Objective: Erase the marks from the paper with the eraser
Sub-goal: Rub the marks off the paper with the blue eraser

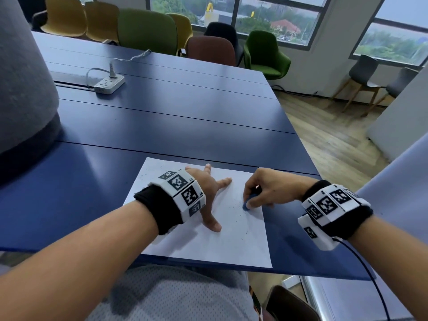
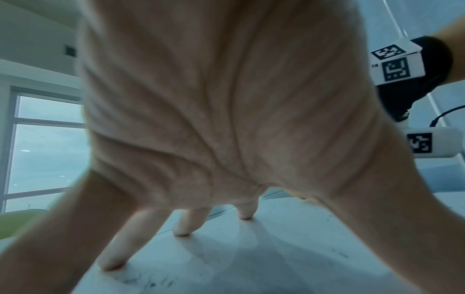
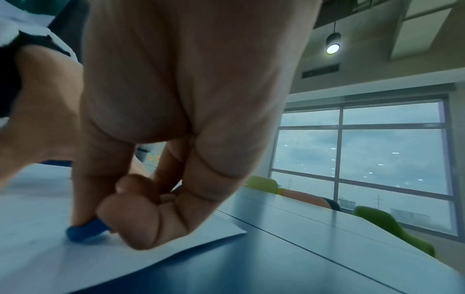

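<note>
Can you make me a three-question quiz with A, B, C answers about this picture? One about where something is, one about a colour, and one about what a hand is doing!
1. Where is the paper?
A. on the blue table
B. on a green chair
C. on the floor

2. What colour is the eraser?
A. pink
B. white
C. blue

3. What is the left hand doing?
A. holding a pencil
B. pressing flat on the paper
C. hanging in the air

Answers: 1 A, the sheet lies at the near edge of the table. 2 C, the right hand pinches a blue eraser. 3 B, its spread fingers touch the sheet.
</note>
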